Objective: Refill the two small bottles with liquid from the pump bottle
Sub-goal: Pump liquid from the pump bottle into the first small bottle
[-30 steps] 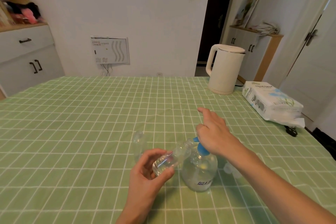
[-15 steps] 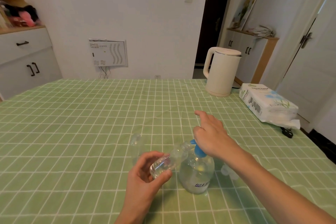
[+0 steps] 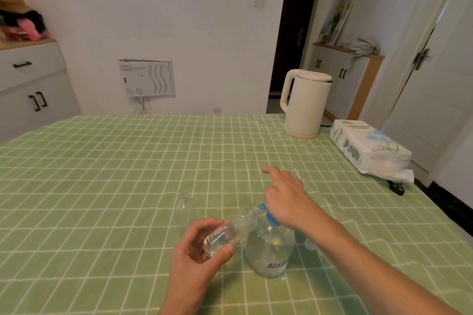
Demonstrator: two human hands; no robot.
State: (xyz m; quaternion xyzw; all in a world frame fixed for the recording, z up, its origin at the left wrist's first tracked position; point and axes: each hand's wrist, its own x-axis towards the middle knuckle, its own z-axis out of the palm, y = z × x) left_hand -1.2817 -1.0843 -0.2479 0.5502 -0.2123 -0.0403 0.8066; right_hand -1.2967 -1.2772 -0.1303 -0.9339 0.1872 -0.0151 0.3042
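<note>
Centrally, left hand [image 3: 193, 262] gripping tilted small bottle [image 3: 231, 230], right hand [image 3: 287, 200] clasping pump bottle [image 3: 269, 250] holding clear liquid

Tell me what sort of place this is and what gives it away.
Most likely a dining or kitchen area in a home: a table under a green checked tablecloth, a cream electric kettle on it near a pack of tissue paper, and white drawer cabinets along the walls.

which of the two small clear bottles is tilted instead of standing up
The tilted small bottle, raised off the tablecloth beside the pump bottle, mouth at its blue spout. The upright small bottle stands alone farther left.
</note>
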